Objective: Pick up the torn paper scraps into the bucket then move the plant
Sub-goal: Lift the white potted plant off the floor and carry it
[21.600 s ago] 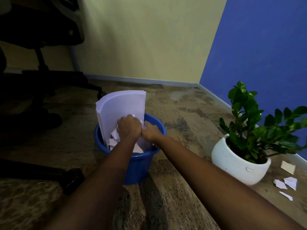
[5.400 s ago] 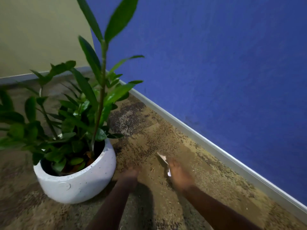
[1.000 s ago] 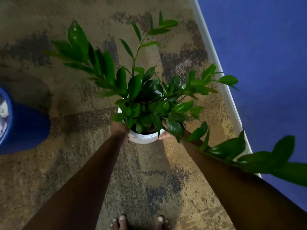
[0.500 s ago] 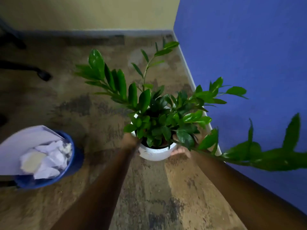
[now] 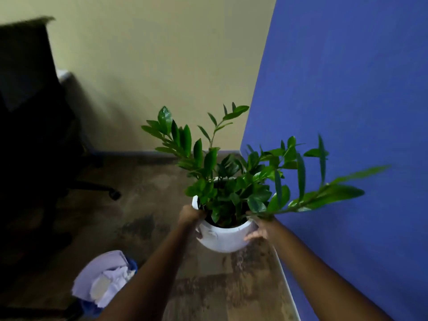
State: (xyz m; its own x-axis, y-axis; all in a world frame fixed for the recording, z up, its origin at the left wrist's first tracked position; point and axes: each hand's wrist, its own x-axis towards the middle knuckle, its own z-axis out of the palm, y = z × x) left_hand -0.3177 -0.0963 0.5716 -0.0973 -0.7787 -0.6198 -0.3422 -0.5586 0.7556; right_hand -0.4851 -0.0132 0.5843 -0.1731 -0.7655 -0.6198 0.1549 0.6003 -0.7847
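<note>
A green leafy plant (image 5: 229, 181) grows in a round white pot (image 5: 223, 238), which hangs above the floor between my two hands. My left hand (image 5: 190, 215) grips the pot's left rim, fingers curled over the edge. My right hand (image 5: 258, 230) holds the pot's right side, partly under a long leaf stem. The blue bucket (image 5: 132, 266) stands on the floor at lower left, stuffed with white torn paper scraps (image 5: 111, 283) and a curved white sheet (image 5: 99, 269).
A blue wall (image 5: 347, 112) runs close along the right, meeting a pale yellow wall (image 5: 150, 66) in the corner behind the plant. A black office chair (image 5: 34, 135) with a wheeled base (image 5: 114, 194) fills the left. Mottled brown floor (image 5: 139, 216) lies below.
I have lifted the pot higher off the floor and my view has tilted up toward the corner. The bucket now sits lower in view.
</note>
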